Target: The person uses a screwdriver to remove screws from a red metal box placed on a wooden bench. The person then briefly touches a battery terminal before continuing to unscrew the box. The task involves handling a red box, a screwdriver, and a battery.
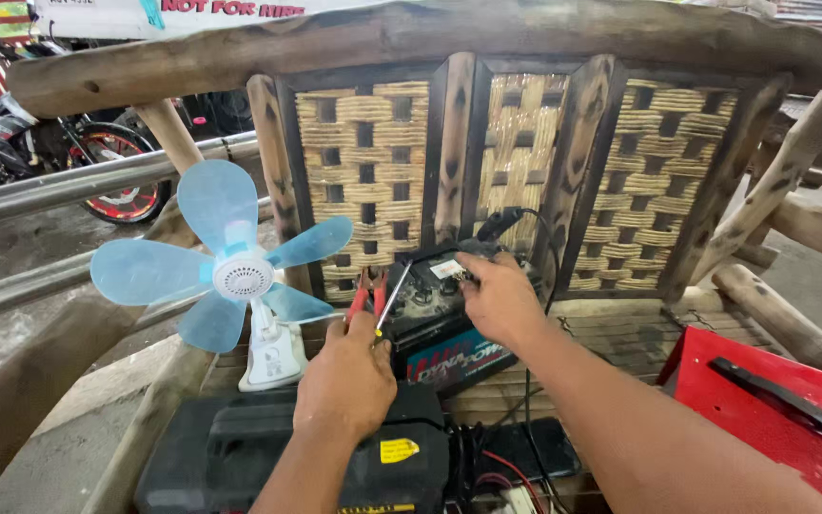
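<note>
A big wooden bench (pixel 620 328) with a woven back carries everything. On its seat sits a black battery (pixel 440 324), with a pale blue fan (pixel 235 271) just to its left. The right hand (pixel 499 300) rests on the battery's top, its grip loose, holding nothing I can see. The left hand (pixel 346 381) grips a thin screwdriver (pixel 393 297), tip at the battery's left edge beside red clamps (pixel 369 290). It looks like terminal work; the tip needs steadying there.

Pale blue fan (pixel 225 271), red toolbox (pixel 773 400), seemingly black battery (pixel 440 324).
</note>
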